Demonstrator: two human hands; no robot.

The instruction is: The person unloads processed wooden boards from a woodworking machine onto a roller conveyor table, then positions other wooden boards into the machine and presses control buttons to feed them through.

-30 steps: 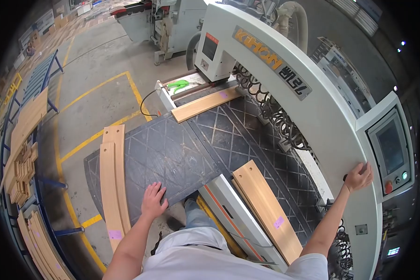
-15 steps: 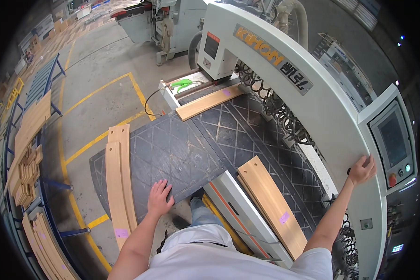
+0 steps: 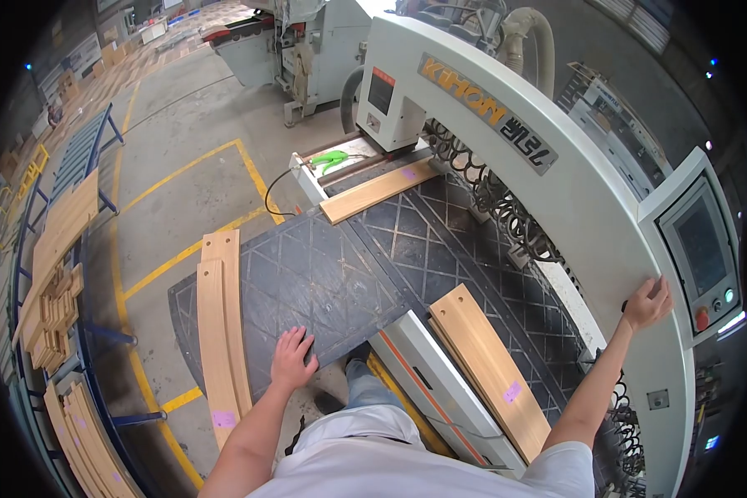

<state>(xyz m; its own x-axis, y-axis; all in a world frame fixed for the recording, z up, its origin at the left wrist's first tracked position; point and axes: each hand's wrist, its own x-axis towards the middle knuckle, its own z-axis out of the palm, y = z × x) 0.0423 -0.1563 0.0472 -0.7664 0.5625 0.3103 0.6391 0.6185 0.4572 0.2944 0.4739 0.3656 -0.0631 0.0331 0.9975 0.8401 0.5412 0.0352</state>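
Left hand (image 3: 292, 358), lower centre of the frame, is palm-down with fingers extended and nothing evidently gripped, at the near edge of the black bench (image 3: 307, 266). The overlapping curved wooden boards (image 3: 216, 332) lie just to its left, long axis running from upper to lower frame; this hand is the nearer. Right hand (image 3: 648, 304), at right, has curled fingers against the machine arch (image 3: 581, 187) beside the control panel (image 3: 695, 245); whether it grips anything cannot be determined.

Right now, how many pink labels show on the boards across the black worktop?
3: one far label on the back board, one left label on the left boards, one right label on the right boards. Others may be hidden.
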